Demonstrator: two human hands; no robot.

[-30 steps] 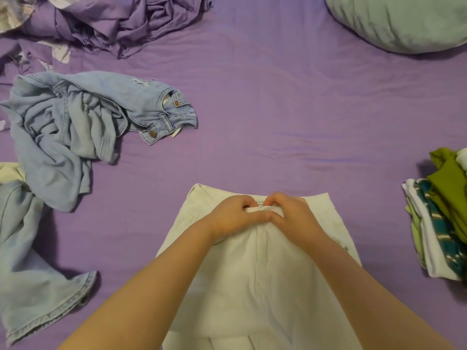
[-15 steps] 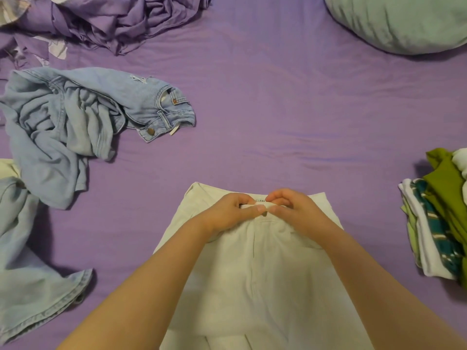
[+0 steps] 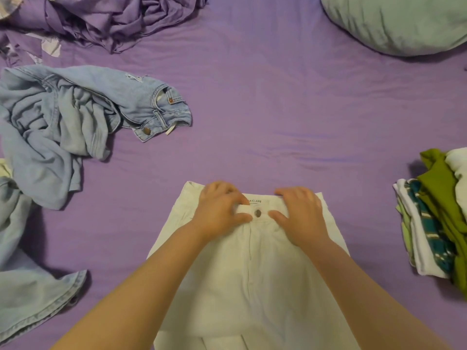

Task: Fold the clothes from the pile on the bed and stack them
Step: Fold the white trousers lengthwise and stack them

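White trousers (image 3: 255, 276) lie flat on the purple bed sheet (image 3: 278, 117) in front of me, waistband away from me, with a metal button showing at its middle. My left hand (image 3: 222, 210) rests spread on the waistband left of the button. My right hand (image 3: 300, 213) lies flat on the waistband right of it. At the right edge stands a stack of folded clothes (image 3: 437, 218) in green, white and teal stripes. Crumpled light-blue jeans (image 3: 75, 122) lie at the left.
A second light-blue denim piece (image 3: 27, 281) lies at the lower left. A bunched purple cloth (image 3: 113, 18) is at the top left, and a pale green pillow (image 3: 394, 21) at the top right.
My hands pinched the middle of the waistband together before. Now they have moved apart and lie flat on either side of the button, which shows fastened.
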